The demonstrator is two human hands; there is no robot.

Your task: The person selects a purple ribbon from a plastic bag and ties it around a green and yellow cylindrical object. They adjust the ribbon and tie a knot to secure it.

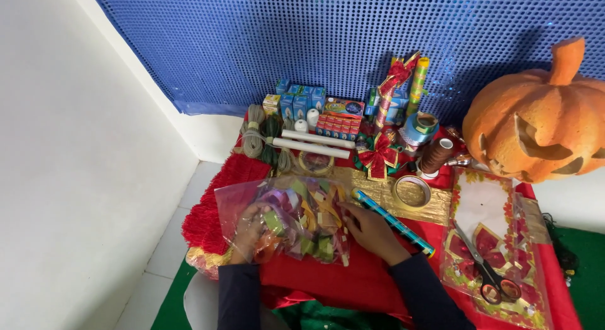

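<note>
both hands' grip closed on clear bag of ribbons, blue stick just beside

A carved orange pumpkin stands at right before a blue dotted wall. Scissors lie on a red-and-gold packet. A brown thread spool, tape roll, red bow, white tubes and small blue boxes occupy the red cloth.

Two bare hands, left hand and right hand, near the bottom middle of the frame, no rings or watch to see, long dark blue sleeves down to the wrists, sleeves plain and snug
</note>
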